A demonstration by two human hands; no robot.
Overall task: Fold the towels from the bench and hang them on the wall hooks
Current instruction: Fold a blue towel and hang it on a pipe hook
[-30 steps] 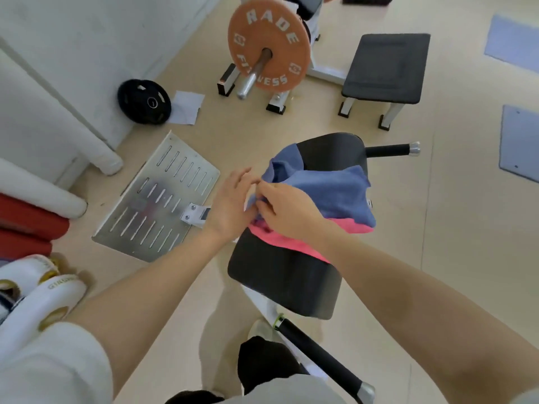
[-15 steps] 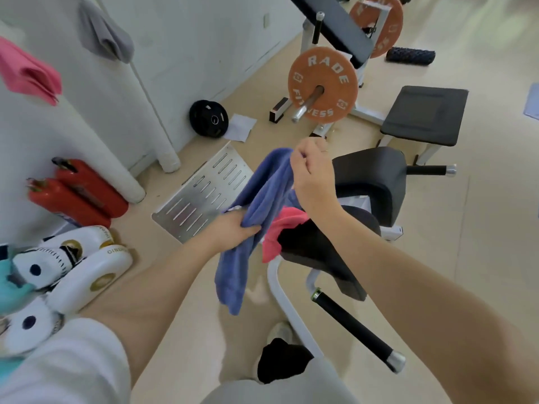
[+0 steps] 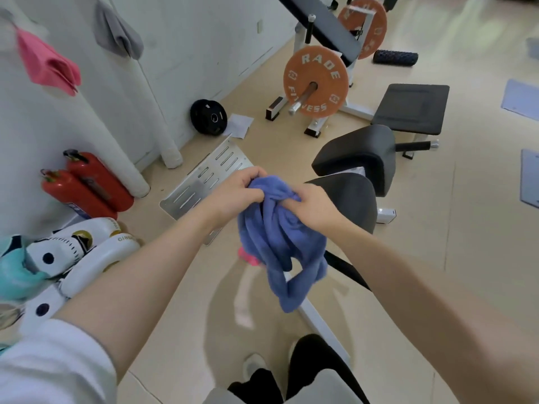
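Observation:
A blue towel (image 3: 280, 243) hangs bunched in the air in front of me, above the floor and left of the black padded bench (image 3: 350, 199). My left hand (image 3: 236, 191) grips its top edge on the left, and my right hand (image 3: 312, 205) grips the top on the right, the two hands close together. A bit of a pink towel (image 3: 248, 259) shows behind the blue one, at the bench's near end. On the wall at the upper left hang a pink towel (image 3: 46, 64) and a grey towel (image 3: 116, 33).
Two red fire extinguishers (image 3: 84, 185) stand by the wall. A slotted metal plate (image 3: 204, 176) lies on the floor behind my hands. White gear (image 3: 73, 258) is piled at the left. Farther off are an orange weight plate (image 3: 316, 81), a black plate (image 3: 208, 116) and a flat bench (image 3: 414, 107).
The blue towel has been lifted off the bench. My right hand came down from its raised position to meet my left hand, and the towel is now gathered between them.

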